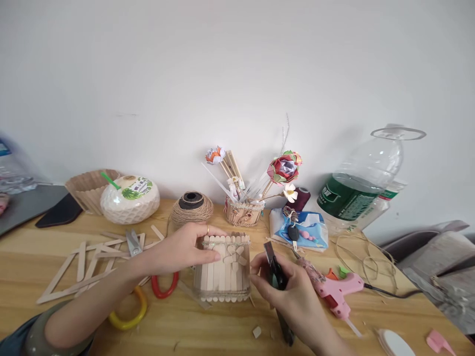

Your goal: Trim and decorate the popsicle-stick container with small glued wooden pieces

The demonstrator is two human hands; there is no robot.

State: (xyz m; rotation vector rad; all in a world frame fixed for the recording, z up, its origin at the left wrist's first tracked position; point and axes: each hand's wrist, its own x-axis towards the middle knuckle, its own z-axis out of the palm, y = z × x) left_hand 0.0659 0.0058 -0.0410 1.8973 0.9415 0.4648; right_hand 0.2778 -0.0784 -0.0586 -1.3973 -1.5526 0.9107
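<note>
My left hand (195, 246) grips a small box of craft sticks (217, 277) by its top edge, thumb on the front and fingers behind. Small wooden petal-like pieces (234, 258) form a flower shape on the box's front, and twine-like bands run along its top and bottom. To the right of the box, my right hand (291, 287) is closed round a black hand tool (274, 269) with a flat tip pointing up; its exact kind is unclear. Beneath my left forearm lie scissors with red handles (165, 287) and a yellow-handled pair (129, 314).
Loose craft sticks (79, 264) spread at left. Behind stand a coconut (129, 200), a twine spool (192, 210), a stick holder (243, 213) with paper flowers and a large bottle (356, 193). A pink glue gun (336, 291) with a cord lies at right, near a blue packet (315, 227).
</note>
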